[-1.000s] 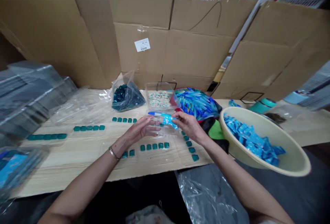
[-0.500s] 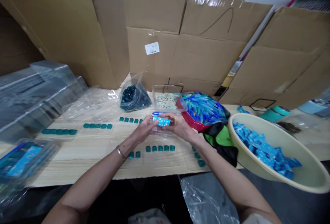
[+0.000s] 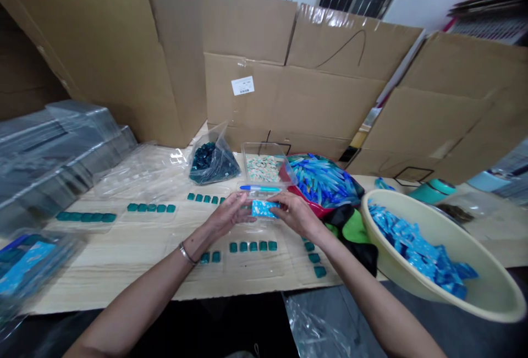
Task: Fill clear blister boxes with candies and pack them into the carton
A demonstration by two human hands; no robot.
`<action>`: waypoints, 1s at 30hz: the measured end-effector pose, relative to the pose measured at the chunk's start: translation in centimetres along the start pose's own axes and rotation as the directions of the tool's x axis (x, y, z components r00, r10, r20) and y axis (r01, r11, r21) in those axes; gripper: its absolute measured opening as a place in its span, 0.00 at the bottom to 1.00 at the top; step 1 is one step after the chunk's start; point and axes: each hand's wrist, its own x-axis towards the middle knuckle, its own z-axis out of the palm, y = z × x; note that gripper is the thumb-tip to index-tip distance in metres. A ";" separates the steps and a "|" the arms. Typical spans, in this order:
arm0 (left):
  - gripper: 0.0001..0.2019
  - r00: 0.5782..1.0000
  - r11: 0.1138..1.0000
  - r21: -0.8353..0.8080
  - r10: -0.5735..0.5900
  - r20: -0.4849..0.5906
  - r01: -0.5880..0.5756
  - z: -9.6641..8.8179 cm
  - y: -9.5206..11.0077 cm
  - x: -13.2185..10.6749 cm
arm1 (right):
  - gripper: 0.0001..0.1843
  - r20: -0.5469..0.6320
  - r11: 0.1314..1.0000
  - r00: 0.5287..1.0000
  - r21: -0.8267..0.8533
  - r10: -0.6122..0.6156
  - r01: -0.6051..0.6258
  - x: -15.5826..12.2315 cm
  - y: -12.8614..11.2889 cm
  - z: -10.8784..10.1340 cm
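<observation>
A small blue patterned packet (image 3: 262, 209) lies flat above a clear plastic tray in the middle of the table. My right hand (image 3: 296, 212) pinches the packet's right end between thumb and fingers. Just off its left end is my left hand (image 3: 231, 213), fingers stretched out and apart, holding nothing that I can see. Behind the packet, a blue pen (image 3: 259, 188) rests crosswise in the clear tray. Rows of teal square pieces (image 3: 253, 246) sit in clear trays in front of and to the left of my hands.
A cream basin (image 3: 478, 297) of blue packets stands right, beside a red tray (image 3: 315, 209) heaped with blue pens. Behind are a bag of dark teal pieces (image 3: 212, 163) and a clear box of small pieces (image 3: 264, 168). Stacked clear containers (image 3: 74, 143) fill the left; cardboard (image 3: 247, 105) walls the back.
My left hand has let go of the packet and drawn slightly left. The packet is now flatter and lower, held by the right hand alone. The camera view has tilted up a little.
</observation>
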 end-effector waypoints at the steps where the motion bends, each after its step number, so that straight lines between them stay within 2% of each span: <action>1: 0.17 1.000 1.000 0.001 -0.004 0.000 0.004 0.0 0.0 0.0 | 0.09 -0.034 0.993 0.998 -0.105 -0.057 0.053 0.0 -0.2 0.0; 3: 0.16 1.000 1.000 -0.005 -0.008 -0.002 0.008 0.0 -0.1 0.0 | 0.08 -0.041 0.967 0.991 -0.228 -0.131 0.119 0.2 -0.6 0.1; 9: 0.15 1.000 0.999 -0.048 -0.001 -0.004 0.001 -0.6 -0.5 0.3 | 0.04 0.191 0.938 0.970 -0.280 -0.152 0.202 1.2 -1.3 -0.1; 10: 0.16 1.000 0.999 -0.043 -0.016 -0.010 0.015 -0.6 -0.5 0.3 | 0.04 0.192 0.936 0.970 -0.289 -0.147 0.199 1.7 -1.1 -0.6; 12: 0.17 0.999 0.999 -0.026 -0.046 -0.020 0.045 -0.6 -0.6 0.3 | 0.07 0.114 0.933 0.984 -0.321 -0.133 0.164 3.4 -0.1 -1.8; 14: 0.18 0.997 0.998 -0.009 -0.066 -0.026 0.066 -0.5 -0.6 0.3 | 0.08 0.002 0.922 0.996 -0.378 -0.094 0.087 6.0 1.5 -2.8; 15: 0.18 0.997 0.997 -0.006 -0.074 -0.027 0.073 -0.5 -0.5 0.2 | 0.10 -0.012 0.910 0.999 -0.413 -0.050 0.041 7.5 2.5 -3.1; 17: 0.19 0.996 0.996 -0.009 -0.088 -0.025 0.087 -0.3 -0.4 0.1 | 0.11 0.100 0.875 0.992 -0.484 0.072 -0.015 10.5 4.8 -2.8; 19: 0.19 0.994 0.994 -0.014 -0.110 -0.023 0.109 -0.2 -0.3 0.1 | 0.11 0.282 0.848 0.943 -0.530 0.175 0.002 13.0 7.0 -1.7; 21: 0.19 0.991 0.991 -0.012 -0.130 -0.031 0.130 -0.3 -0.2 0.2 | 0.10 0.380 0.837 0.899 -0.546 0.217 0.029 14.6 8.7 -0.4; 25: 0.19 0.987 0.988 -0.007 -0.158 -0.041 0.157 -0.5 -0.3 0.3 | 0.10 0.445 0.832 0.865 -0.551 0.231 0.061 15.9 10.7 1.2; 30: 0.18 0.981 0.982 -0.010 -0.187 -0.050 0.187 -0.3 0.0 0.4 | 0.12 0.552 0.849 0.810 -0.510 0.199 0.138 16.3 11.5 0.9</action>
